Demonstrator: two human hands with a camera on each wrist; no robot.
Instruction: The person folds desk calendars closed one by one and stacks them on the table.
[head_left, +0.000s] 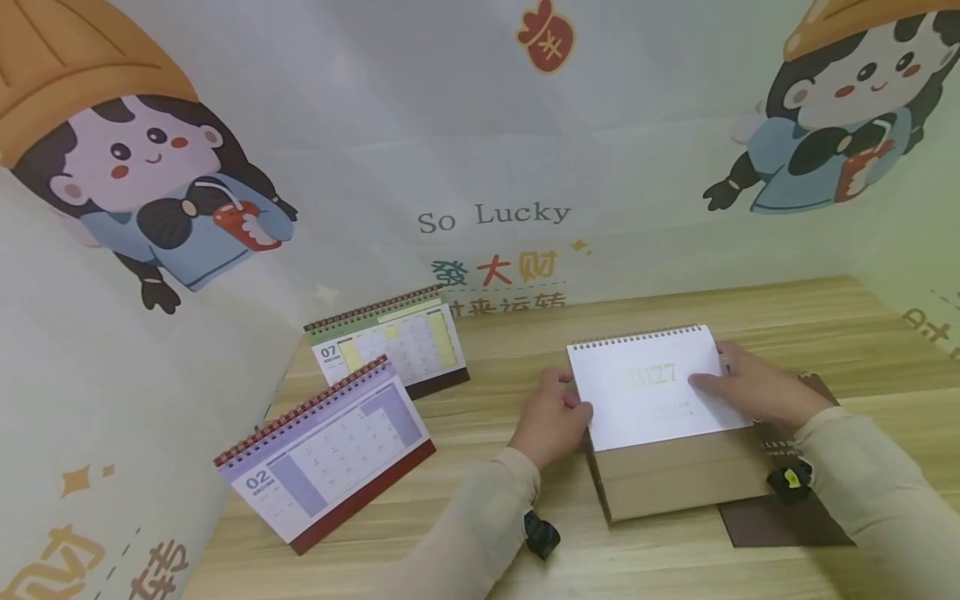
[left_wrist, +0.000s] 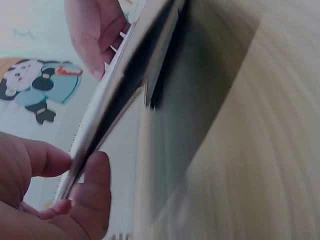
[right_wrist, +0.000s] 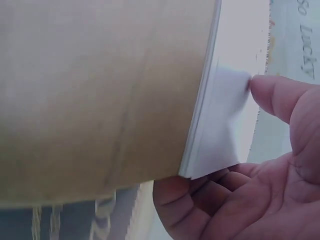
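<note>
A spiral-bound desk calendar [head_left: 645,392] with a white 2027 page leans on its brown cardboard stand [head_left: 682,479]. My left hand [head_left: 553,419] pinches its left edge; in the left wrist view the thumb and fingers [left_wrist: 95,190] close on the edge from both sides. With the thumb on the white page and fingers behind, my right hand [head_left: 776,390] holds the right edge. The right wrist view shows that thumb [right_wrist: 280,95] pressing the page [right_wrist: 225,110]. Partly under the calendar lies a dark brown flat piece [head_left: 780,525] with printed lettering, mostly covered.
Left of my hands stand two more desk calendars: a purple one [head_left: 352,446] showing 02 and a green one [head_left: 397,342] showing 07 behind it. Cartoon-printed sheeting [head_left: 360,167] walls the wooden table [head_left: 510,333] at the back and sides.
</note>
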